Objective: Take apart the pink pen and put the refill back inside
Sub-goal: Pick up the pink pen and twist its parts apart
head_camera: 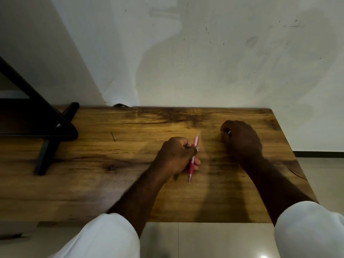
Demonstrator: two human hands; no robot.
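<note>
Dim light, with one warm brighter patch across the middle of the wooden table (111, 183). Dark shadow bands run to its near edge. The right hand (240, 138) is underexposed and softly blurred. Broad soft shadows mottle the wall (204, 53); wide-angle distortion bends the edges

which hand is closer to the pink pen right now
Left. The left hand grips the pink pen around its middle. The right hand, curled round a small pale piece, sits over the table off to the pen's right, not touching it.
</note>
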